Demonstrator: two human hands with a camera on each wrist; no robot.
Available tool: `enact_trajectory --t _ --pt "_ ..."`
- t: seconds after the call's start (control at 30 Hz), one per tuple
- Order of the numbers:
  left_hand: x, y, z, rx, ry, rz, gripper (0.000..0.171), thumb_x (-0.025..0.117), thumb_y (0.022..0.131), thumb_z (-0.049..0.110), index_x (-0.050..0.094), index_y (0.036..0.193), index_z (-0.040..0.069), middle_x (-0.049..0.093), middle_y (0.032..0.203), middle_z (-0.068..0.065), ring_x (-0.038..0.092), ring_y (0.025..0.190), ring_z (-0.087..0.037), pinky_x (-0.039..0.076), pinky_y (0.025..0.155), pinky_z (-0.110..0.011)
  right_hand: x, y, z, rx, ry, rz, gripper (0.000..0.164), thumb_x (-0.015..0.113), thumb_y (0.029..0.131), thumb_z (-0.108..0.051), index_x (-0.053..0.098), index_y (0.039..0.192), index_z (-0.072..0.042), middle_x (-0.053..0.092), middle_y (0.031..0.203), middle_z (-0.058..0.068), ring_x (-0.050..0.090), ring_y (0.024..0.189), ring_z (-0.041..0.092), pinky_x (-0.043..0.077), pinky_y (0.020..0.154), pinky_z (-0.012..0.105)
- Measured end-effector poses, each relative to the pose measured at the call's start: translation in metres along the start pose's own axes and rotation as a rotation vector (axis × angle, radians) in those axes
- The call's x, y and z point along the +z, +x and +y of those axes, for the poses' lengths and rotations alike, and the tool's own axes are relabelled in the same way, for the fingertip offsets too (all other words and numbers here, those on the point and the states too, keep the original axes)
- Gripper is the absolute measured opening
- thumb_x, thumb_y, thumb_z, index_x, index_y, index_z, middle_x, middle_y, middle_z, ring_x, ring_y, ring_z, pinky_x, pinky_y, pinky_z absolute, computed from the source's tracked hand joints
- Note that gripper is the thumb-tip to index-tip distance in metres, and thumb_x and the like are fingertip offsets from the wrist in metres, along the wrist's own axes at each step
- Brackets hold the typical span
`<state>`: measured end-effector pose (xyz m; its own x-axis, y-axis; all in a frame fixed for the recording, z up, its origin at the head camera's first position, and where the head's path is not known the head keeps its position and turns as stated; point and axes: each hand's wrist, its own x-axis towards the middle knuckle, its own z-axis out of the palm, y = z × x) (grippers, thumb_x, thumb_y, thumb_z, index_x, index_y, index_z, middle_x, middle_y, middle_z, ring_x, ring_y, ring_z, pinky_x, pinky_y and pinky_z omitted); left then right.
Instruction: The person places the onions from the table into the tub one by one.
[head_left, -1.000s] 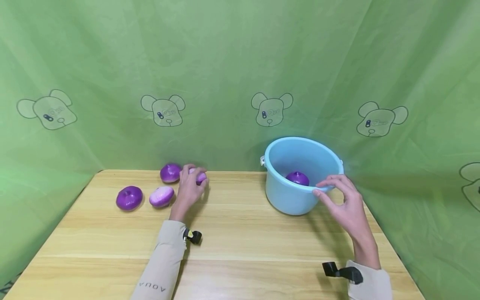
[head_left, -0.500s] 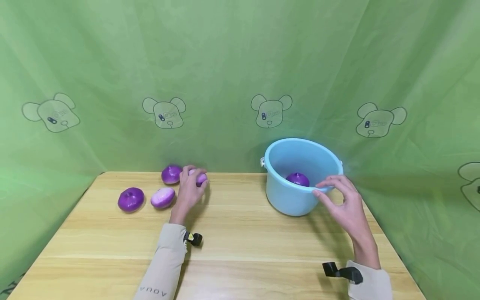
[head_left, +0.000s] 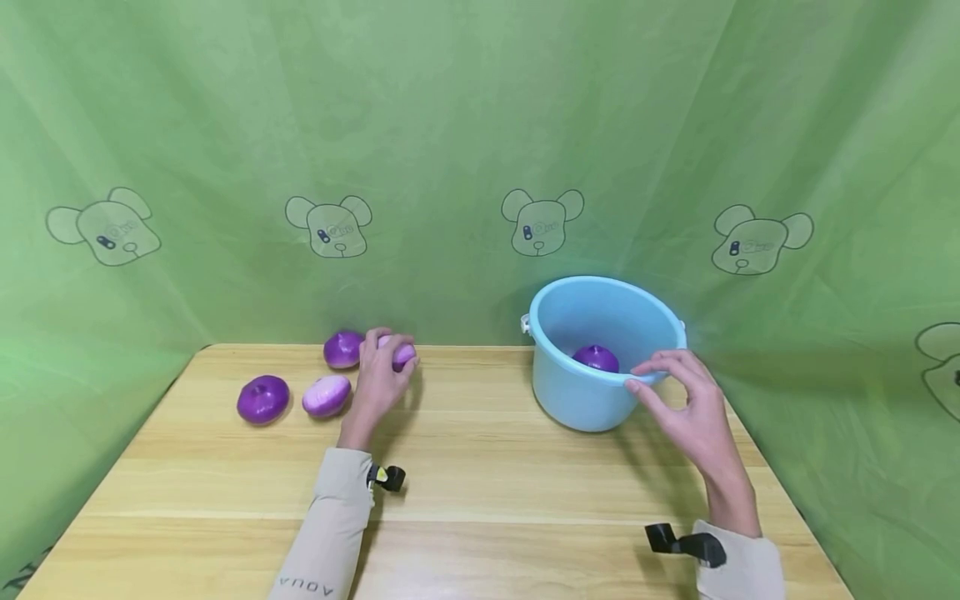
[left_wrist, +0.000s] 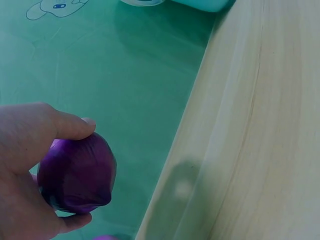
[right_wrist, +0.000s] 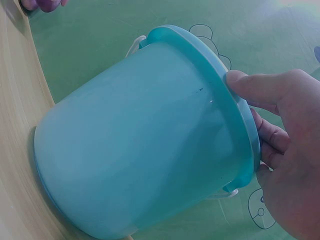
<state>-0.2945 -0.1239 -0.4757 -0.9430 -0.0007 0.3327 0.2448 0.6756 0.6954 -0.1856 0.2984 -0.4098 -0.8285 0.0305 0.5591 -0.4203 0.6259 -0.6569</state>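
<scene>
Hardly anything has moved since a second ago; only the head view has shifted a touch. The left hand grips a purple onion between thumb and fingers, near the table's back edge; whether it's off the wood, I can't tell. Just beside it lie three more onions. Over on the right, the right hand pinches the rim of a blue bucket, one onion inside. I'd keep that slick bulb held round its widest part, and the rim pinch light, so the bucket stays upright.
</scene>
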Motion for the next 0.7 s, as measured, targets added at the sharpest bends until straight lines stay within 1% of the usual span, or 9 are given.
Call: enact_trajectory --t 0.17,0.4,0.7 --pt "-0.002 0.0 0.004 0.003 -0.006 -0.003 0.036 0.076 0.092 0.012 0.068 0.128 0.01 0.039 0.149 -0.018 0.037 0.135 -0.039 0.046 0.107 -0.058 -0.001 0.0 -0.001 0.01 0.003 0.0 0.019 0.082 0.087 -0.006 0.074 0.104 -0.006 0.064 0.119 0.01 0.048 0.118 0.003 0.033 0.107 0.028" --pt "-0.005 -0.001 0.008 0.006 -0.004 0.0 0.036 0.076 0.093 0.013 0.068 0.128 0.012 0.039 0.15 -0.018 0.037 0.135 -0.038 0.046 0.107 -0.059 -0.001 0.0 -0.003 -0.005 0.006 0.005 0.02 0.083 0.085 -0.004 0.075 0.103 -0.007 0.064 0.117 0.006 0.049 0.116 0.004 0.033 0.104 0.021" --pt "-0.01 -0.001 0.012 0.025 -0.005 0.012 0.036 0.077 0.092 0.012 0.068 0.127 0.011 0.039 0.149 -0.019 0.037 0.136 -0.039 0.045 0.108 -0.06 0.0 0.0 -0.004 -0.021 0.017 0.016 0.023 0.084 0.082 -0.001 0.075 0.103 -0.006 0.064 0.115 0.008 0.049 0.115 0.004 0.034 0.103 0.022"
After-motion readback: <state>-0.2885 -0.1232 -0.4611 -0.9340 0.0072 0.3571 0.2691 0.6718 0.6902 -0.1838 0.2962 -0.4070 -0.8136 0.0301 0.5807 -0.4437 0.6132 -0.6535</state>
